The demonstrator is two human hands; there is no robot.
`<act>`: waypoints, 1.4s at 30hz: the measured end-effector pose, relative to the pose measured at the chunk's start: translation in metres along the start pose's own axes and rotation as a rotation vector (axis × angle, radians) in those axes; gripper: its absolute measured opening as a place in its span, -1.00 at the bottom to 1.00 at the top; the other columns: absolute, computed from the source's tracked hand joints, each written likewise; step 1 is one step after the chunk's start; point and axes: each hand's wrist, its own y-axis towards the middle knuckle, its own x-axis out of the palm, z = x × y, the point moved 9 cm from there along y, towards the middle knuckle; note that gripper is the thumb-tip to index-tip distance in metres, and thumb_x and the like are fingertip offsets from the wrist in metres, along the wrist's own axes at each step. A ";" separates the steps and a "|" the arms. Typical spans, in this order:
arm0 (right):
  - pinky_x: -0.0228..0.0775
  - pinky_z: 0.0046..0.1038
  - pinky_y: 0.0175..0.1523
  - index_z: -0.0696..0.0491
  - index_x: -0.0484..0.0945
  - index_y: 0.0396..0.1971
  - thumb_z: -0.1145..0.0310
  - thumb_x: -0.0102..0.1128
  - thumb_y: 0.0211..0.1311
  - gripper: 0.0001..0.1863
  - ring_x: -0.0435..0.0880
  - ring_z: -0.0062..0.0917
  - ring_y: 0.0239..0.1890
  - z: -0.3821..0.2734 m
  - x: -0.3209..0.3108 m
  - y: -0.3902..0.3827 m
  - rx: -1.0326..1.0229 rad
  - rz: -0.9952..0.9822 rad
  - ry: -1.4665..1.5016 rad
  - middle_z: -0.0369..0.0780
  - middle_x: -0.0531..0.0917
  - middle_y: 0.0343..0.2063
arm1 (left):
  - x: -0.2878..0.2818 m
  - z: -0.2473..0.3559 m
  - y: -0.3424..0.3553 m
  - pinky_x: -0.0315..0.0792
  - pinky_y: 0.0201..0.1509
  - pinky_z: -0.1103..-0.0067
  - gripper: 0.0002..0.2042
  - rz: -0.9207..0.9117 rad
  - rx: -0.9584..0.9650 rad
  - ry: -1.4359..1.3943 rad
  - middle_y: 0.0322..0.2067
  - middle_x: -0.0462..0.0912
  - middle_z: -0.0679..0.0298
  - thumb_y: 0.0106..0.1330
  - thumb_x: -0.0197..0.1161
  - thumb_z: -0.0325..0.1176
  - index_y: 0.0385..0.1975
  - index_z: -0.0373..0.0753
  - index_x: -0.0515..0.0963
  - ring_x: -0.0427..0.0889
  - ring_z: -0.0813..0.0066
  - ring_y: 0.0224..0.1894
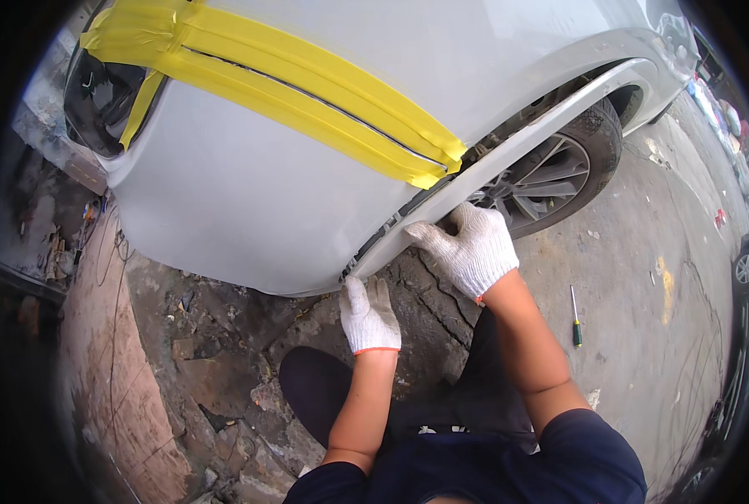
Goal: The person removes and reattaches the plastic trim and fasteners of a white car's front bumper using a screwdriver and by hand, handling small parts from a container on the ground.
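Both my hands wear white knit gloves with orange cuffs and are on a long white trim piece (pixel 538 121) along the lower edge of a white car body (pixel 248 210). My left hand (pixel 367 315) is closed on its near end, fingertips partly hidden beneath it. To its right and higher, my right hand (pixel 467 248) grips the same piece, thumb on its face and fingers curled behind. Yellow masking tape (pixel 290 88) covers a band of the bodywork above, around a narrow dark seam. A wheel (pixel 538 189) shows behind the trim.
A screwdriver with a green handle (pixel 576 323) lies on the concrete floor (pixel 635 353) to the right. Broken, cracked ground (pixel 223 378) and a pinkish slab (pixel 114 353) are at the left, beside scattered tools (pixel 84 223). Another car's wheel (pixel 744 267) shows at the right rim.
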 end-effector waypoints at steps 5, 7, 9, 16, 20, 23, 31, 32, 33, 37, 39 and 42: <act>0.55 -0.24 -0.20 0.18 0.66 -0.30 -0.27 0.22 0.12 -0.32 0.71 -0.13 -0.39 0.003 -0.002 0.005 -0.002 -0.029 -0.127 -0.02 0.69 -0.52 | 0.005 -0.005 0.002 0.07 0.47 0.26 -0.12 -0.026 -0.021 0.004 0.31 0.17 0.11 0.25 0.38 -0.01 0.39 -0.28 -0.01 0.14 0.09 0.39; 0.54 -0.23 -0.20 0.17 0.67 -0.31 -0.27 0.20 0.13 -0.33 0.71 -0.12 -0.39 -0.007 -0.004 0.004 -0.007 -0.069 -0.193 -0.02 0.69 -0.51 | 0.004 -0.001 0.000 0.08 0.46 0.27 -0.14 0.010 -0.001 0.009 0.30 0.19 0.13 0.24 0.39 -0.01 0.38 -0.27 0.03 0.17 0.13 0.37; 0.53 -0.22 -0.20 0.17 0.68 -0.35 -0.28 0.18 0.15 -0.33 0.71 -0.12 -0.39 -0.014 -0.007 0.002 -0.008 -0.091 -0.262 -0.02 0.69 -0.51 | -0.001 -0.002 -0.001 0.10 0.45 0.28 -0.17 0.032 0.013 0.000 0.28 0.23 0.15 0.24 0.39 -0.01 0.35 -0.26 0.07 0.21 0.18 0.34; 0.41 -0.43 -0.53 0.21 0.69 -0.55 0.07 0.36 0.18 -0.56 0.52 -0.50 -0.77 -0.032 -0.035 0.003 -0.032 0.014 -0.096 -0.07 0.54 -0.79 | 0.009 -0.011 0.000 0.14 0.45 0.26 -0.24 0.043 0.092 0.011 0.25 0.25 0.14 0.29 0.35 -0.05 0.33 -0.26 0.09 0.20 0.13 0.36; 0.39 -0.51 -0.54 0.24 0.71 -0.51 0.17 0.43 0.12 -0.64 0.50 -0.62 -0.75 -0.037 -0.023 0.010 -0.191 -0.084 -0.040 -0.12 0.58 -0.77 | 0.008 -0.012 0.006 0.12 0.44 0.30 -0.30 0.082 0.277 0.142 0.22 0.30 0.31 0.28 0.38 -0.17 0.32 -0.18 0.12 0.33 0.39 0.26; 0.38 -0.52 -0.56 0.25 0.72 -0.51 0.26 0.49 0.08 -0.69 0.50 -0.71 -0.73 -0.034 -0.022 0.008 -0.140 -0.043 0.003 -0.16 0.63 -0.75 | 0.016 -0.014 0.005 0.11 0.45 0.30 -0.30 0.070 0.331 0.081 0.23 0.31 0.32 0.26 0.39 -0.23 0.33 -0.16 0.13 0.29 0.39 0.30; 0.40 -0.51 -0.54 0.23 0.71 -0.56 0.26 0.52 0.03 -0.70 0.54 -0.63 -0.71 -0.041 -0.022 0.003 -0.265 0.073 0.036 -0.17 0.63 -0.74 | 0.019 -0.010 0.000 -0.10 0.49 0.18 -0.18 0.099 0.275 0.011 0.33 0.23 0.23 0.19 0.46 -0.18 0.36 -0.21 0.08 0.16 0.30 0.41; 0.41 -0.51 -0.52 0.22 0.71 -0.57 0.25 0.52 0.02 -0.70 0.55 -0.61 -0.71 -0.042 -0.022 0.002 -0.327 0.097 0.045 -0.16 0.64 -0.73 | 0.020 -0.010 0.000 -0.11 0.50 0.18 -0.17 0.115 0.272 0.001 0.35 0.21 0.22 0.19 0.46 -0.18 0.36 -0.22 0.07 0.14 0.28 0.42; 0.42 -0.49 -0.49 0.19 0.71 -0.55 0.24 0.52 0.02 -0.71 0.59 -0.52 -0.69 -0.035 -0.023 0.002 -0.304 0.098 0.050 -0.12 0.65 -0.69 | 0.023 -0.010 -0.001 -0.12 0.50 0.18 -0.17 0.091 0.254 -0.010 0.36 0.18 0.20 0.20 0.45 -0.19 0.36 -0.23 0.06 0.12 0.26 0.44; 0.40 -0.39 -0.50 0.17 0.65 -0.65 0.24 0.46 0.07 -0.69 0.57 -0.33 -0.68 -0.037 -0.017 -0.002 -0.359 0.106 -0.051 -0.07 0.58 -0.70 | 0.020 -0.009 0.001 -0.06 0.48 0.13 -0.21 0.051 0.222 -0.026 0.34 0.19 0.13 0.25 0.40 -0.24 0.36 -0.26 0.04 0.14 0.20 0.42; 0.27 -0.33 -0.56 0.10 0.48 -0.77 0.34 0.43 0.01 -0.67 0.43 -0.28 -0.72 -0.055 -0.010 -0.012 -0.693 0.041 -0.070 -0.17 0.43 -0.78 | 0.027 -0.011 0.002 0.03 0.45 0.11 -0.24 0.030 0.208 -0.038 0.28 0.26 0.10 0.28 0.37 -0.26 0.35 -0.28 0.03 0.20 0.19 0.38; 0.11 -0.31 -0.60 -0.01 0.37 -0.80 0.39 0.40 -0.14 -0.68 0.33 -0.32 -0.74 -0.091 0.001 -0.049 -1.166 -0.202 0.124 -0.26 0.28 -0.78 | 0.025 -0.013 -0.005 0.15 0.36 0.34 -0.19 0.091 0.140 -0.046 0.24 0.36 0.28 0.23 0.38 -0.36 0.41 -0.23 0.00 0.35 0.41 0.25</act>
